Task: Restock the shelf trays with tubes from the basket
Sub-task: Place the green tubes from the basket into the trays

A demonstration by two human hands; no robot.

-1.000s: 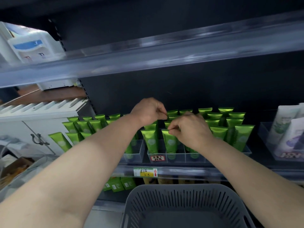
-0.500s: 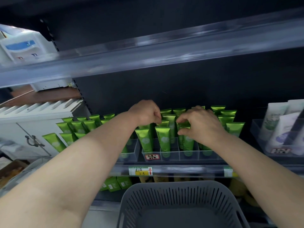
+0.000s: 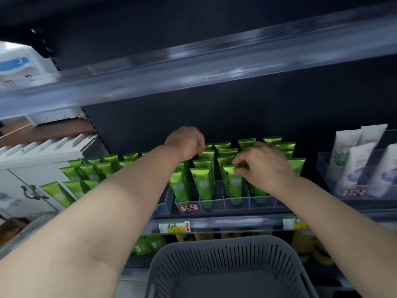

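Our right hand (image 3: 264, 168) pinches the tube (image 3: 233, 186) beneath it by its crimp: light, soft-bodied, we judge. Left hand (image 3: 185, 143) curled; hold indeterminate.

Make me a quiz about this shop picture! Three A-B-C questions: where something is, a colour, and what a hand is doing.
1. Where is the grey basket? A. on the top shelf B. below the shelf of green tubes C. inside a tray
2. What colour is the arrow on the price label? A. red B. blue C. white
3. What is the right hand doing? A. hanging open B. gripping the basket C. pinching one of the green tubes
Answers: 1 B, it sits under the shelf edge. 2 A, red on yellow. 3 C, it closes on a tube's top edge.
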